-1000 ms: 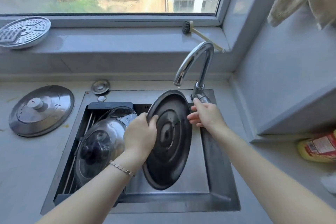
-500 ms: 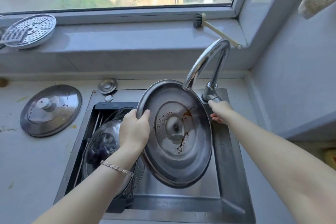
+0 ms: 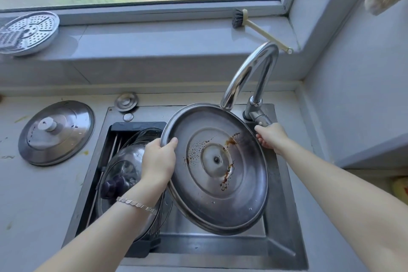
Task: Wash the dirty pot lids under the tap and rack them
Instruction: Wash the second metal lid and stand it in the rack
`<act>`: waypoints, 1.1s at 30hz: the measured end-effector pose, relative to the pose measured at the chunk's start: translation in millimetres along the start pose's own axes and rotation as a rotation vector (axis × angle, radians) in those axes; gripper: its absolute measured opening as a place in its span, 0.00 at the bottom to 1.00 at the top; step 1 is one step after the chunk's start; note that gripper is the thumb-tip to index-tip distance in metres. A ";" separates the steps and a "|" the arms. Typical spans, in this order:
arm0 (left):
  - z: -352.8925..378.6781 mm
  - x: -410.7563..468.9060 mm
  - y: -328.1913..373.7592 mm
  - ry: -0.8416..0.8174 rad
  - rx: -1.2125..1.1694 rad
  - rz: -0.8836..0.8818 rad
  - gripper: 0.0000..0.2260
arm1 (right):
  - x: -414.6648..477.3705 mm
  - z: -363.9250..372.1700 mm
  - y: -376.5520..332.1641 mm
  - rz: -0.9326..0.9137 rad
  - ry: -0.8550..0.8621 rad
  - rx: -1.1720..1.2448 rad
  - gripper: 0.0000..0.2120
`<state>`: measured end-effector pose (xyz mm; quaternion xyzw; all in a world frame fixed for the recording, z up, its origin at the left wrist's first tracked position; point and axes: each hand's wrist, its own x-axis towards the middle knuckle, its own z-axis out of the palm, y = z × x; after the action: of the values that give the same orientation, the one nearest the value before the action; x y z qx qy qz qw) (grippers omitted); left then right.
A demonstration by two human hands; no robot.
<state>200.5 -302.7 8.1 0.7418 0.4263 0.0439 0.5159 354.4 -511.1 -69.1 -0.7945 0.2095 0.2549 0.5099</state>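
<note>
— Whereabouts of steel lid [image 3: 220, 172]?
— Held tilted over the right half of the sink [image 3: 282, 205], inner face up, far rim just under the tap [image 3: 244, 75]. Stained brown around the centre. No water seen running.
— Fingers?
— Gripped the lid's left rim with left hand [image 3: 157, 161], thumb over the edge. Wrapped right hand [image 3: 270, 137] round the tap lever [image 3: 260, 117] by the sink's far right corner.
— Handling?
— Judged stiff, heavyish for one hand, probably slippery once wet. Best gripped at the rim; knob hidden behind.
— Rack [image 3: 136, 126]?
— Sat in the sink's left half, with glass lid [image 3: 123, 172] leaning in it. Spotted second steel lid [image 3: 56, 132] on the counter [image 3: 33, 194] beyond the sink's left edge.
— Writing?
— None readable; yellow packet [image 3: 400, 190] at the counter's right edge too cut off.
</note>
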 end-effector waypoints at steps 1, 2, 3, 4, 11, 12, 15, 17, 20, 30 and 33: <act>0.2 0.5 -0.5 -0.005 0.006 0.001 0.11 | 0.0 -0.2 0.3 -0.005 0.001 -0.005 0.08; 0.4 0.8 -0.4 -0.010 0.005 0.002 0.10 | 0.0 0.9 0.7 -0.008 0.003 -0.016 0.10; 0.3 0.9 -1.2 -0.015 0.000 0.003 0.11 | -2.1 2.5 0.3 -0.013 0.016 -0.032 0.12; 0.0 0.2 -0.6 -0.019 -0.009 0.009 0.11 | -6.2 6.0 0.3 -0.017 0.041 -0.061 0.14; 4.2 -16.5 5.7 0.012 0.031 0.034 0.22 | -114.0 81.8 21.7 -0.556 -0.133 -0.432 0.34; 4.0 -17.2 6.3 0.023 0.043 0.036 0.24 | -127.2 92.3 27.0 -0.733 -0.225 -0.514 0.37; -3.3 -15.9 1.0 0.053 0.069 0.056 0.24 | -140.1 102.1 31.9 -0.954 -0.470 -0.663 0.40; -9.9 -18.6 -2.5 0.074 0.068 0.061 0.24 | -129.8 99.3 28.7 -0.994 -0.440 -0.726 0.40; -13.5 -22.1 -1.9 0.113 0.035 0.075 0.23 | -116.3 97.4 16.1 -0.852 -0.324 -0.773 0.42; -27.6 -21.3 -9.4 0.210 -0.048 0.065 0.26 | -115.4 78.2 24.9 -0.887 -0.318 -0.956 0.46; -29.5 -22.9 -8.7 0.227 -0.053 0.054 0.25 | -142.0 86.7 34.8 -1.025 -0.490 -0.969 0.44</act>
<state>166.1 -295.9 23.4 0.7293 0.4604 0.1529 0.4824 206.0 -434.9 -36.0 -0.8487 -0.4425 0.2189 0.1894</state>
